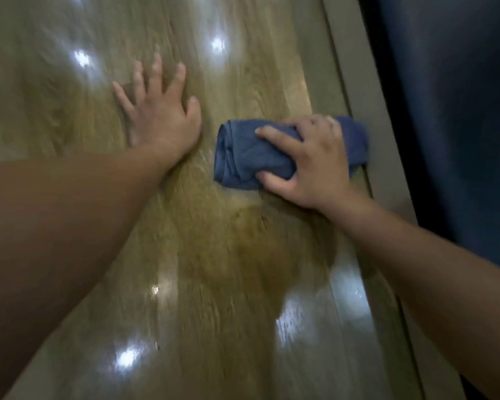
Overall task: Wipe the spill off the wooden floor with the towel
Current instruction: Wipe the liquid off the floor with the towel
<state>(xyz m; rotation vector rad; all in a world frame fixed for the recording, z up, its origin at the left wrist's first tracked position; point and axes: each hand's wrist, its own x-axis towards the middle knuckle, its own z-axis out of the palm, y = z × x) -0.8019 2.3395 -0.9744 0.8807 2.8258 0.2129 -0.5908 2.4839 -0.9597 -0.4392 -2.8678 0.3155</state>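
Floor (202,336) glossy with light glare near the camera, a darker patch (243,255) beyond it. Right hand (315,166) grips the bunched blue towel (243,157), thumb and fingers curled round it, pressing it on the boards beside the grey trim (355,82). Left hand (159,119) lies flat on the boards farther out, fingers spread, holding nothing.

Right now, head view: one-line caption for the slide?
Right hand grips a bunched blue towel on the wooden floor while the left hand rests flat, fingers spread.
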